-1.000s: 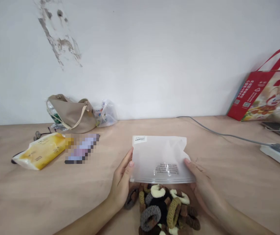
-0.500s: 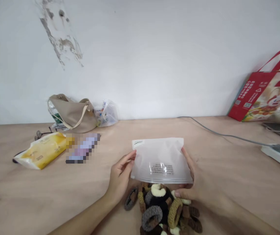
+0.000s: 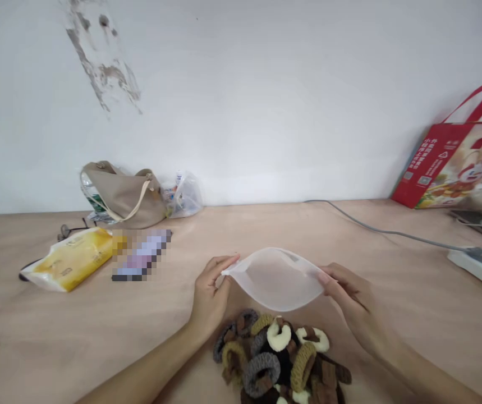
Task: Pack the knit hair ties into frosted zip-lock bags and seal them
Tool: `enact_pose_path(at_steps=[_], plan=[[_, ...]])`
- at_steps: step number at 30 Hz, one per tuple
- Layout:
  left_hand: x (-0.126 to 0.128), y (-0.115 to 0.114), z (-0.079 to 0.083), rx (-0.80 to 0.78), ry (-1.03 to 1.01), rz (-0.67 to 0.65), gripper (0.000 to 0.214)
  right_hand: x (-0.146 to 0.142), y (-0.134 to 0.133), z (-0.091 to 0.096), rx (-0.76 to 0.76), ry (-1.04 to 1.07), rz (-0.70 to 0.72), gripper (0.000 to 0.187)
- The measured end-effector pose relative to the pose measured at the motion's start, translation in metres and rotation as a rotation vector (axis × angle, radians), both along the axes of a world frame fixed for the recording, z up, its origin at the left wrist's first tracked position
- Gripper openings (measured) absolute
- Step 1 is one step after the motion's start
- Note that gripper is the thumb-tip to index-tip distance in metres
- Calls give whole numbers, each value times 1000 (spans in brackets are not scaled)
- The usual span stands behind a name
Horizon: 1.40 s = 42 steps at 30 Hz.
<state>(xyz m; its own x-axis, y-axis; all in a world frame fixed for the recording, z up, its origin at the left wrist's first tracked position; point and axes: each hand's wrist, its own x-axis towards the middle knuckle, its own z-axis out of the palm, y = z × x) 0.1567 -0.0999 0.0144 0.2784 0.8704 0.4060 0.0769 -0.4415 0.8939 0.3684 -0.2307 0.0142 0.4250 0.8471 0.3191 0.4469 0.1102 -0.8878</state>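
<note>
A translucent plastic zip bag [image 3: 274, 279] hangs open between my hands, its mouth spread into a wide oval. My left hand [image 3: 211, 292] pinches the bag's left edge between thumb and fingers. My right hand [image 3: 348, 294] grips the opposite edge. Just below the bag, a heap of fuzzy hair ties [image 3: 280, 359] in brown, grey, black and cream lies on the wooden table [image 3: 97, 342]. Neither hand touches the heap. Nothing shows inside the bag.
Toward the back left are a tan shoulder bag [image 3: 123, 196], a plastic bag [image 3: 184, 196], a yellow packet [image 3: 70, 259] and a pixelated item [image 3: 142, 255]. On the right, a red gift bag [image 3: 446, 165] leans against the wall. A grey cable [image 3: 384, 230] runs to a power strip [image 3: 476, 266].
The bag was flat and closed earlier and now gapes open, its edges drawn apart by my hands. My right hand has lifted off the hair ties, which look slightly more spread.
</note>
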Motion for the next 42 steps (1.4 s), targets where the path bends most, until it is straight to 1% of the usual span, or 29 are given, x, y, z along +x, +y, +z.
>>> enact_pose_path(at_steps=[1, 4, 7, 10, 14, 18, 22, 27, 30, 37, 40, 42], plan=[[1, 1, 0, 15, -2, 6, 30, 0, 0, 0, 14, 3, 24, 34], [6, 7, -1, 29, -7, 15, 34, 2, 4, -6, 47, 10, 57, 39], [12, 13, -1, 15, -9, 10, 34, 7, 12, -15, 81, 25, 6, 27], [17, 17, -1, 2, -5, -5, 30, 11, 18, -19, 104, 71, -9, 26], [23, 18, 0, -14, 18, -37, 26, 5, 22, -15, 42, 152, 73, 31], [27, 17, 1, -29, 65, -50, 23, -3, 25, -14, 4, 189, 66, 37], [27, 18, 1, -12, 139, -65, 22, -6, 34, -17, -5, 163, 80, 36], [26, 19, -1, -23, 299, -166, 26, -3, 42, -21, -46, 90, 212, 34], [24, 18, 2, -25, 375, -211, 30, 2, 43, -21, -85, 58, 259, 37], [17, 21, 15, -89, 435, -356, 57, 10, 48, -21, -103, 70, 325, 44], [15, 27, 13, -130, 429, -409, 66, 12, 51, -23, -106, 68, 336, 43], [14, 30, 9, -141, 405, -434, 66, 12, 51, -23, -98, 57, 343, 42]])
